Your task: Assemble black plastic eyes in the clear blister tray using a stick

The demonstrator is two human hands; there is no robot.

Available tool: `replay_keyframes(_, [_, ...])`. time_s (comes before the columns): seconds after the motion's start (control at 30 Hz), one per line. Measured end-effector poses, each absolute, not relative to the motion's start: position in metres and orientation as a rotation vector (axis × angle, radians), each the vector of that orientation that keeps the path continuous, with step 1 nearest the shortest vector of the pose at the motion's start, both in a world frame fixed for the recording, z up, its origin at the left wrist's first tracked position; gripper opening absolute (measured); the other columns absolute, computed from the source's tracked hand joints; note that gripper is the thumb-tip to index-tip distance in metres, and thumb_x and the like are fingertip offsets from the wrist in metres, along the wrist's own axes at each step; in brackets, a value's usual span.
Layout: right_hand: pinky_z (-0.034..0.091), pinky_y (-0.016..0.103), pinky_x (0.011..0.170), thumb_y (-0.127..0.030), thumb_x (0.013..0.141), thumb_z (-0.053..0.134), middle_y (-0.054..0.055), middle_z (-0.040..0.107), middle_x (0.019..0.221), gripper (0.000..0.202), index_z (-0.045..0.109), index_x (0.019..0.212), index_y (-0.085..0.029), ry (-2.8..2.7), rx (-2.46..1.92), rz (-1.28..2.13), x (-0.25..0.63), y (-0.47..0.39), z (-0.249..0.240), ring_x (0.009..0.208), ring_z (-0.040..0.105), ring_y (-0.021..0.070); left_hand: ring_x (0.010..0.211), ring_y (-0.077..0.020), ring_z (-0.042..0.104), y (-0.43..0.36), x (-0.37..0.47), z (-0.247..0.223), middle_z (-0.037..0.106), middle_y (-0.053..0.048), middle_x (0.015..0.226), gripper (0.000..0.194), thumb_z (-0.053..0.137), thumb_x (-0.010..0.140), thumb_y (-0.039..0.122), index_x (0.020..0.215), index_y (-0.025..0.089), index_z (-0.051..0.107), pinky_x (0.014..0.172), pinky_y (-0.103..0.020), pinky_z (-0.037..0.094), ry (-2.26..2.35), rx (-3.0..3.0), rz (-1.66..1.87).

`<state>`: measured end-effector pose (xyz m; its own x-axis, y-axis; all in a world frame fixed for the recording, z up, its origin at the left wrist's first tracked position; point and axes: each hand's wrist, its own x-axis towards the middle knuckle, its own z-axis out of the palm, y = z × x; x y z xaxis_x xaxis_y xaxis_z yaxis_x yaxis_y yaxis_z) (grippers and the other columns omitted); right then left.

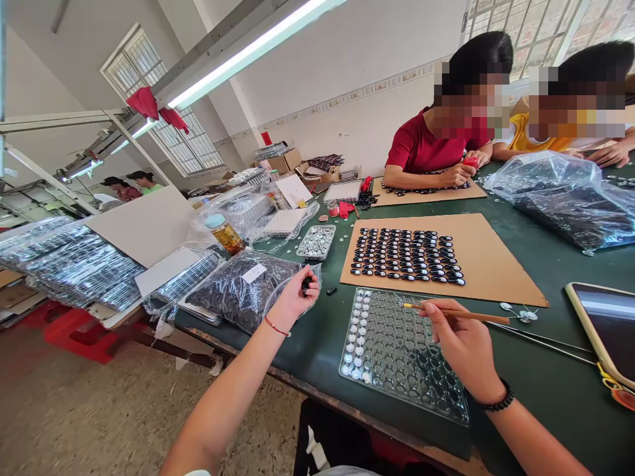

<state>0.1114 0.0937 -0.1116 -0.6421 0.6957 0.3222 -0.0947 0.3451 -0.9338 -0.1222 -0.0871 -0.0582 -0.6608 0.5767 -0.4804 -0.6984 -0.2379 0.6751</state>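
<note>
At the mouth of a clear plastic bag of black parts (233, 281), my left hand (296, 294) is closed around small black pieces (306, 285). One loose black piece (331, 290) lies on the table just right of it. My right hand (466, 347) pinches a thin wooden stick with a yellow tip (473, 315), held level over a clear plastic tray of round pockets (407, 350). White round discs (353, 337) fill the tray's left columns. Behind it, rows of black oval pieces with white ends (404, 254) lie on a cardboard sheet (506, 264).
A small box of silvery discs (316, 242) and a jar of amber liquid (225, 235) stand beyond the bag. Tweezers (546, 342) and a phone (608, 330) lie at right. Across the green table (327, 330), two people work beside another plastic bag (565, 195).
</note>
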Motion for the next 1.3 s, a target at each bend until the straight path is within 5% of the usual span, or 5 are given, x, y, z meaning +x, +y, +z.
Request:
replay_keyframes(0.1, [0.039, 0.023, 0.037, -0.04, 0.08, 0.052, 0.003, 0.062, 0.071, 0.023, 0.058, 0.084, -0.018, -1.872, -0.524, 1.383, 0.112, 0.093, -0.112, 0.04, 0.045, 0.0103, 0.037, -0.001, 0.026, -0.082, -0.148, -0.037, 0.037, 0.004, 0.055, 0.026, 0.043, 0.085, 0.036, 0.07, 0.015, 0.046, 0.032, -0.013, 0.022, 1.652, 0.232, 1.882])
replay_keyframes(0.27, [0.039, 0.023, 0.037, -0.04, 0.08, 0.052, 0.003, 0.062, 0.07, 0.023, 0.059, 0.083, -0.018, -1.862, -0.511, 1.392, 0.112, 0.094, -0.113, 0.04, 0.045, 0.0104, 0.047, -0.0098, 0.043, -0.081, -0.219, -0.033, 0.047, -0.001, 0.054, 0.033, 0.046, 0.08, 0.045, 0.072, 0.016, 0.059, 0.047, -0.022, 0.034, 2.909, 0.655, 0.741])
replay_keyframes(0.37, [0.038, 0.023, 0.037, -0.04, 0.08, 0.053, 0.003, 0.062, 0.071, 0.023, 0.059, 0.084, -0.018, -1.848, -0.515, 1.382, 0.111, 0.096, -0.115, 0.04, 0.045, 0.0102, 0.063, -0.0184, 0.055, -0.082, -0.242, -0.049, 0.055, -0.006, 0.055, 0.024, 0.063, 0.067, 0.038, 0.06, 0.015, 0.06, 0.058, -0.026, 0.038, 2.989, 0.63, 0.446])
replay_keyframes(0.57, [0.037, 0.023, 0.038, -0.039, 0.081, 0.052, 0.003, 0.061, 0.071, 0.022, 0.059, 0.083, -0.018, -1.839, -0.517, 1.385, 0.109, 0.098, -0.113, 0.042, 0.043, 0.01, 0.093, -0.0321, 0.055, -0.067, -0.248, -0.084, 0.061, -0.021, 0.089, 0.031, 0.061, 0.068, 0.04, 0.073, 0.01, 0.063, 0.077, -0.037, 0.04, 3.09, 0.666, -0.015])
replay_keyframes(1.3, [0.04, 0.022, 0.042, -0.041, 0.081, 0.05, 0.003, 0.061, 0.069, 0.026, 0.059, 0.082, -0.017, -1.907, -0.493, 1.252, 0.108, 0.099, -0.111, 0.048, 0.049, 0.0109, 0.086, -0.0267, 0.061, -0.059, -0.262, -0.095, 0.063, -0.015, 0.097, 0.04, 0.063, 0.063, 0.044, 0.089, 0.014, 0.063, 0.069, -0.032, 0.048, 2.937, 0.538, -0.222])
